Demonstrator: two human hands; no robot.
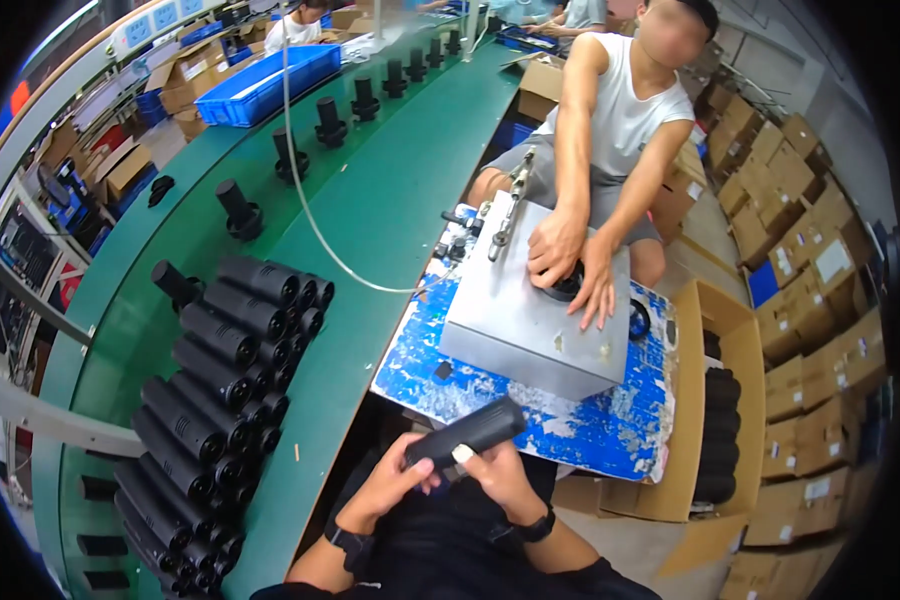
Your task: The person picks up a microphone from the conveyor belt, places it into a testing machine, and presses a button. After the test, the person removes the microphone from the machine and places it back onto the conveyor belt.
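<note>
Near the green table [400, 180], holding a black tube [483, 427] in left hand [386, 487] and right hand [505, 480]. Gripped by curled fingers [398, 452], likely for steadiness.

Stacked cardboard boxes [802, 350] line the right, a blue bin [270, 98] the upper left.

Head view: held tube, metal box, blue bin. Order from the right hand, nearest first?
1. Held tube: touching the right hand.
2. Metal box: just ahead.
3. Blue bin: far ahead, to the left.
</note>
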